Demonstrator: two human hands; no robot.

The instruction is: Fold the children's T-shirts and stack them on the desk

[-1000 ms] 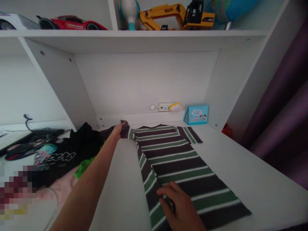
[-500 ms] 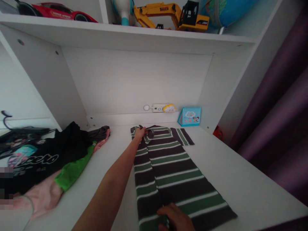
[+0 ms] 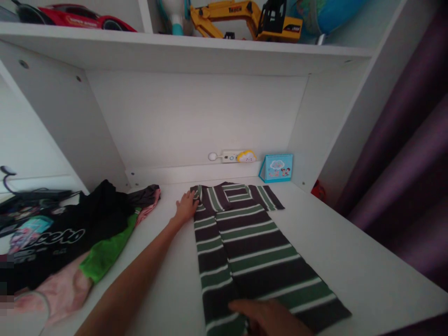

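A short-sleeved shirt point(image 3: 259, 242) with dark, green and white stripes lies flat, its left side folded inward lengthwise. At its far left corner, my left hand point(image 3: 188, 205) rests with fingers spread, the tips touching the folded sleeve and shoulder edge. My right hand point(image 3: 268, 316) is over the near end of the shirt, cut off by the bottom of the view. Its index finger is stretched out to the left; the other fingers are mostly hidden and blurred.
Left on the white desk point(image 3: 168, 261) lie a black printed garment point(image 3: 101, 210), a green one point(image 3: 108, 256) and a pink one point(image 3: 66, 284). A blue desk calendar point(image 3: 278, 168) and a power strip point(image 3: 229, 157) are at the back. A toy excavator point(image 3: 245, 18) sits on the shelf above.
My left hand has let go of the collar area and moved left to the shirt's edge, fingers spreading. The folded sleeve now lies flat across the top. My right hand has shifted slightly.
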